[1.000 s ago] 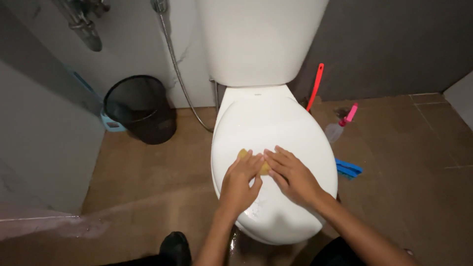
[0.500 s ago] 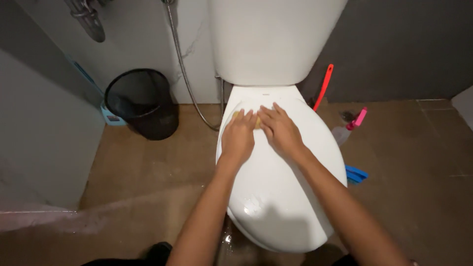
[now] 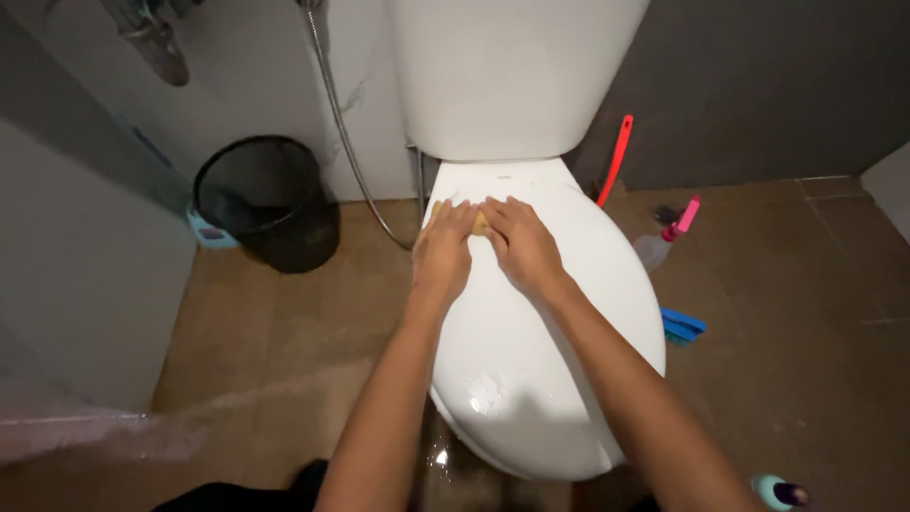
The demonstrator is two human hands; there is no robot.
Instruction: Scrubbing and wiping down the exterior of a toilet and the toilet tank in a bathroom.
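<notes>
Sponge [image 3: 481, 223] soft, light, squashy, at lid's [image 3: 569, 313] hinge end | left hand [image 3: 443, 254] and right hand [image 3: 519, 246] flat, pinning it | wet lid looks slippery; press from above

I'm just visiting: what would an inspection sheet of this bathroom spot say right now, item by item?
Surface: closed white toilet lid, wet, with foam near its front.
Job's things: yellow sponge, mostly hidden under the fingers, at the back of the lid.
Clutter: black bin; spray bottle with pink top; blue brush; red handle against the wall; a small bottle at the lower right.
Hands: left hand and right hand both press flat on the sponge, side by side.
Cables: metal hose hanging beside the cistern.
Surroundings: brown tiled floor, wet near the toilet; grey walls.
</notes>
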